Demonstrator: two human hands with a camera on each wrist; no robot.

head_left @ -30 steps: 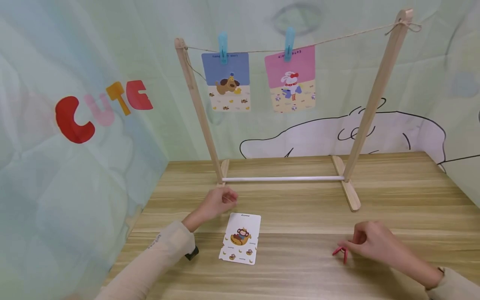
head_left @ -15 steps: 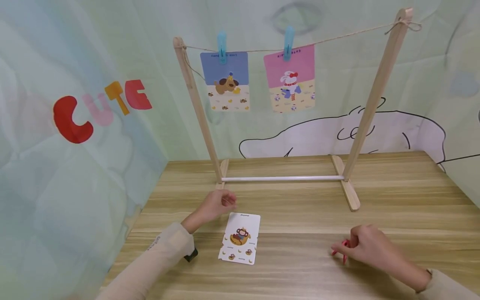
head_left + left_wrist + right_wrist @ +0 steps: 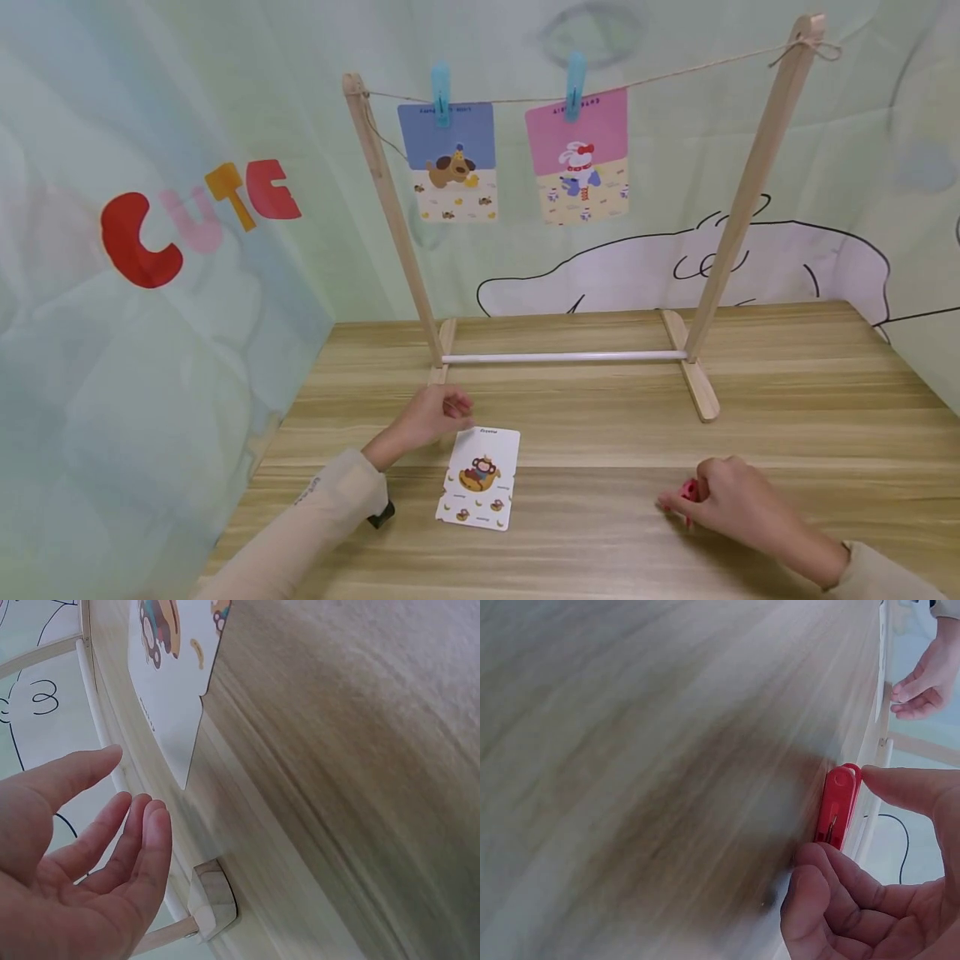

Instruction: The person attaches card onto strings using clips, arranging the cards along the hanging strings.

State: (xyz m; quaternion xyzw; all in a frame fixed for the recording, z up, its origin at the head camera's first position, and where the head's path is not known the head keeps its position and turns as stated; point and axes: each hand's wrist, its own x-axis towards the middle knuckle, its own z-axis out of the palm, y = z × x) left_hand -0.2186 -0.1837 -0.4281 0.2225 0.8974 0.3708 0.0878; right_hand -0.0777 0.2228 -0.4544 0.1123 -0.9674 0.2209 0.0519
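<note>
A white card with a monkey on a banana (image 3: 480,481) lies flat on the wooden table. My left hand (image 3: 431,417) hovers at the card's far left corner, fingers loosely bent. In the left wrist view its thumb and fingertips stand apart with nothing between them, close to the card's edge (image 3: 169,712). Off to the right, my right hand (image 3: 738,504) pinches a small red clothespin (image 3: 840,799) low over the table. The thumb touches one end of it and curled fingers the other, as the right wrist view shows. In the head view the fingers partly hide this clothespin (image 3: 689,490).
Behind the hands stands a wooden frame (image 3: 741,208) with a white bar (image 3: 566,357) low down. Two blue clothespins (image 3: 442,96) hold a puppy card (image 3: 453,175) and a pink rabbit card (image 3: 577,162) on its string (image 3: 697,73). A printed cloth (image 3: 300,75) hangs around the table.
My right hand has shifted slightly left and down, and the red clothespin has turned in its fingers, its spread legs now less visible. My left hand has come a little nearer the monkey card.
</note>
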